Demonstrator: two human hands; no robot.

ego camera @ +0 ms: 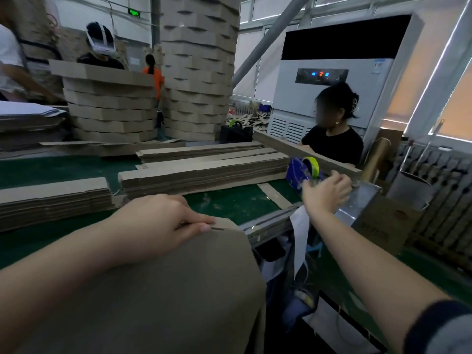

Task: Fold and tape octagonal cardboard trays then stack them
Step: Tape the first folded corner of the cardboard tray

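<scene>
A brown octagonal cardboard tray point(178, 290) fills the lower middle of the view, close to me. My left hand point(163, 218) pinches its far top corner, where two flaps meet, holding them together. Reaching out to the right, my right hand point(325, 192) is at a blue tape dispenser point(298, 172) with a yellow-green tape roll point(313, 164). Its fingers are blurred and curled at the dispenser's front edge; I cannot see whether tape is between them.
Piles of flat cardboard strips point(204, 169) lie on the green table point(229, 203). Tall stacks of finished trays point(199, 72) stand at the back. A person in black point(332, 139) works across the table on the right; others stand at the far left. A metal table edge point(268, 223) runs right.
</scene>
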